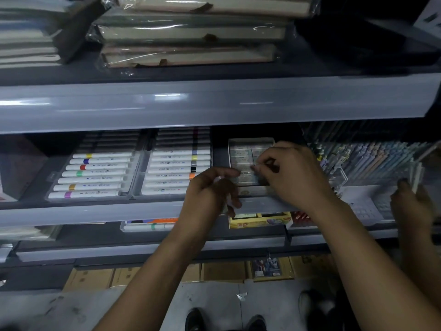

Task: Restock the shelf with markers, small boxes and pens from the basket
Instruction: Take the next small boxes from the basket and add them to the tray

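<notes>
My left hand [210,194] and my right hand [293,173] reach into the middle shelf over a white tray of small boxes [241,154]. The right hand's fingertips pinch one small box [248,172] in the tray's front rows. Just left of the tray, my left hand is curled around pale small items, seemingly more small boxes, mostly hidden in the palm. Two clear trays of white markers with coloured bands [93,174] [171,168] lie to the left on the same shelf. Pens [372,158] stand in a clear rack on the right. No basket is in view.
Another person's hand [411,204] holds a thin pack at the far right by the pen rack. Wrapped notebooks [188,32] are stacked on the upper shelf. A yellow box [260,220] and a marker tray [148,225] sit on the lower shelf, cardboard boxes [222,271] at the floor.
</notes>
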Motion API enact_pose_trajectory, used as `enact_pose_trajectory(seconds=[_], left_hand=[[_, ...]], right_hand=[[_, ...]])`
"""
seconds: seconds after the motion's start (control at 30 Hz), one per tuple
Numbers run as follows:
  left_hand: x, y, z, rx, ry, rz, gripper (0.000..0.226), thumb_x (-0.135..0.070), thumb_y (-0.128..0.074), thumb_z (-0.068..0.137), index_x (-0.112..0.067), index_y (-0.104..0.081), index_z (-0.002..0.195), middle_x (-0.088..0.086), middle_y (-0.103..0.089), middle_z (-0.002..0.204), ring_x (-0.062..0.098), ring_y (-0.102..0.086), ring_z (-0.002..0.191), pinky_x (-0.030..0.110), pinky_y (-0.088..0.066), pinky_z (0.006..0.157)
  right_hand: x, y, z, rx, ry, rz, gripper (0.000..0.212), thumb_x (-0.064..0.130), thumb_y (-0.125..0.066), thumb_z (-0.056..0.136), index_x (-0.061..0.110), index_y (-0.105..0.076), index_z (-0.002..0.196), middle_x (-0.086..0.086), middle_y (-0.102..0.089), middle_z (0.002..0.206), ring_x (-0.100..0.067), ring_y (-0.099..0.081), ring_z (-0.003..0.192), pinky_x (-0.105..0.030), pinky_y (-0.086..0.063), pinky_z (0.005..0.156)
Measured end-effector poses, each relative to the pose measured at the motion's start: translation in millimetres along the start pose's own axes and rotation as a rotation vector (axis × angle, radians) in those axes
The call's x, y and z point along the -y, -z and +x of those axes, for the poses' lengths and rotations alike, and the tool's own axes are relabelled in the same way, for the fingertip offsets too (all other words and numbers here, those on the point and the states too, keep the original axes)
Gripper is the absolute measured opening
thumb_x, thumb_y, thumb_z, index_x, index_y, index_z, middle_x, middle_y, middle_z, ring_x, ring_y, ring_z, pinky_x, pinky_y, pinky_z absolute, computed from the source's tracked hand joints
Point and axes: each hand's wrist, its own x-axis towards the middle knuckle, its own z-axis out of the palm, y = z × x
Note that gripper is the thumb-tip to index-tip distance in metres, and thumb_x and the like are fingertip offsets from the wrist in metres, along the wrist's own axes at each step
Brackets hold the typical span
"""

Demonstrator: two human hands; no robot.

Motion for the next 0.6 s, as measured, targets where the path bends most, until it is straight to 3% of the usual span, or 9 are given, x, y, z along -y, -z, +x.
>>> enact_pose_trajectory(seconds=[0.17, 0.27, 0.37, 0.5, 0.6], left_hand=[[-15, -4, -3, 0.06, 0.063, -0.245, 0.026, 0.003, -0.052, 0.103, -0.004, -0.063, 0.126, 0.015, -0.076, 0.092, 0.025, -0.075, 0.075, 0.026, -0.055, 0.054], [-13, -5, -3, 0.029, 0.047, -0.233, 0.019, -0.005, -0.057, 0.104, -0.002, -0.061, 0.122, 0.005, -0.078, 0.084, 0.018, -0.077, 0.073, 0.025, -0.056, 0.054], [-12, -6, -1, -0.002, 0.055, -0.2, 0.016, -0.014, -0.059, 0.105, -0.002, -0.066, 0.114, 0.007, -0.077, 0.086, 0.018, -0.076, 0.076, 0.024, -0.056, 0.058], [-11, -8, 1, -0.055, 0.092, -0.193, 0.015, -0.018, -0.059, 0.105, -0.006, -0.067, 0.109, 0.008, -0.074, 0.085, 0.014, -0.069, 0.067, 0.024, -0.054, 0.054], [-10, -9, 3, -0.053, 0.078, -0.178, 0.018, -0.018, -0.057, 0.107, -0.004, -0.067, 0.11, 0.012, -0.074, 0.088, 0.014, -0.066, 0.063, 0.023, -0.049, 0.048]], right_hand=[[11, 2, -15, -0.09, 0.032, 0.148, 0.006, 0.019, -0.074, 0.093, 0.023, -0.079, 0.094, 0.01, -0.067, 0.091, -0.002, -0.061, 0.078, -0.013, -0.047, 0.072], [22, 3, -22, -0.138, 0.05, 0.269, 0.006, 0.017, -0.072, 0.095, 0.018, -0.078, 0.093, 0.007, -0.068, 0.089, -0.006, -0.063, 0.082, -0.017, -0.049, 0.072], [31, 5, -27, -0.115, 0.106, 0.342, 0.009, 0.024, -0.072, 0.094, 0.016, -0.076, 0.098, 0.006, -0.067, 0.09, -0.008, -0.065, 0.083, -0.024, -0.052, 0.072], [36, 2, -32, -0.004, 0.102, 0.346, 0.027, 0.039, -0.078, 0.084, 0.022, -0.074, 0.105, 0.014, -0.059, 0.094, -0.004, -0.06, 0.086, -0.016, -0.05, 0.073], [35, -1, -33, 0.018, 0.096, 0.285, 0.027, 0.034, -0.079, 0.082, 0.024, -0.075, 0.107, 0.016, -0.056, 0.094, 0.002, -0.057, 0.085, -0.008, -0.044, 0.073]])
